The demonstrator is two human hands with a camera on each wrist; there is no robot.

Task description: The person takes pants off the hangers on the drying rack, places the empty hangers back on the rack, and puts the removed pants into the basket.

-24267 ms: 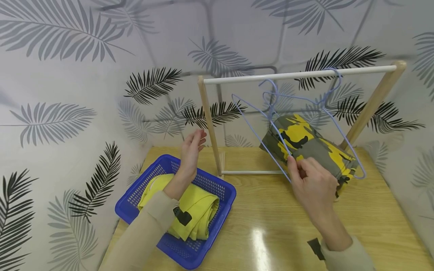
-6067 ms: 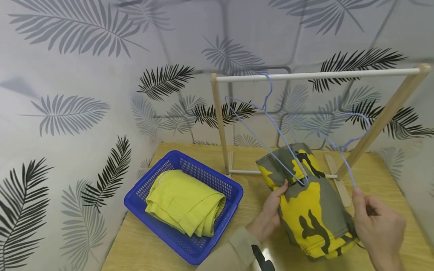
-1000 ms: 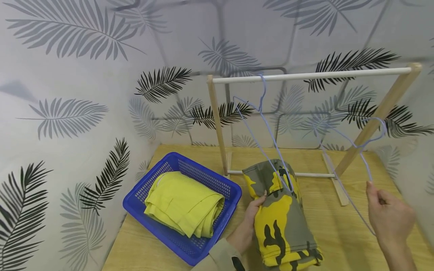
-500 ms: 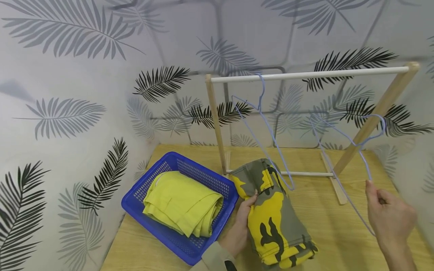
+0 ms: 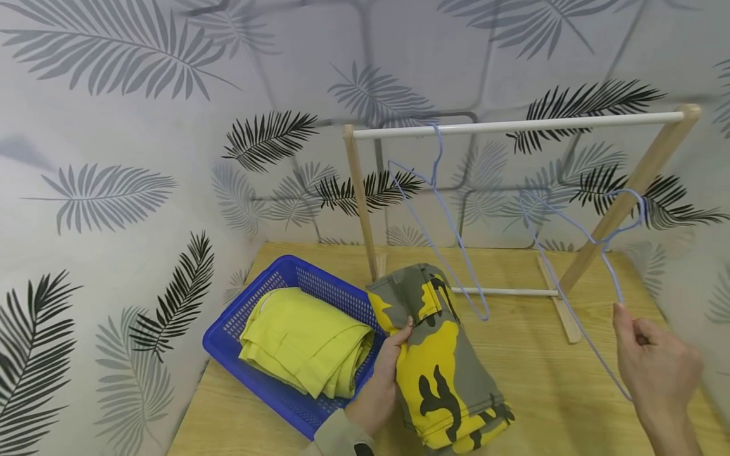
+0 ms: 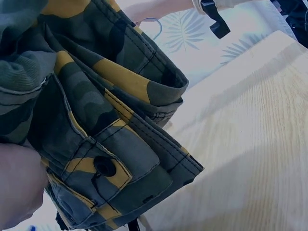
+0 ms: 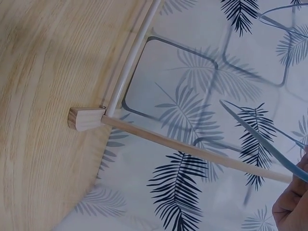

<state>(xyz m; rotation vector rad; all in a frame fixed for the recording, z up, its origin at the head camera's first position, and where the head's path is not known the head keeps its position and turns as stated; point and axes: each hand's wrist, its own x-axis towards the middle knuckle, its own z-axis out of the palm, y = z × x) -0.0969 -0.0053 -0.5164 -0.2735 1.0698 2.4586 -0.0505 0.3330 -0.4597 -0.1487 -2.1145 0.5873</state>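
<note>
My left hand [image 5: 376, 386] grips a folded pair of grey, yellow and black camouflage pants [image 5: 439, 373], thumb on top. They are tilted over the table beside the basket's right rim. The left wrist view shows the pants [image 6: 110, 96] close up, with a dark button and stitched edges. In my right hand [image 5: 658, 367] is a bare blue wire hanger [image 5: 561, 297], pinched by its side, its hook free of the rail. This hanger [image 7: 262, 142] also shows near the right hand [image 7: 293, 207] in the right wrist view. Another bare blue hanger [image 5: 447, 215] hangs from the rack's rail.
A blue basket [image 5: 245, 392] on the left holds a folded yellow garment [image 5: 308, 335]. The rack, with its white rail [image 5: 513, 125] and wooden posts [image 5: 627, 196], stands at the back of the wooden table [image 5: 547, 405]. Behind it is a leaf-patterned wall.
The left hand has drawn the pants left, clear of the hanging hanger and close to the basket. Since the oldest frame, the right-hand hanger has come off the rail.
</note>
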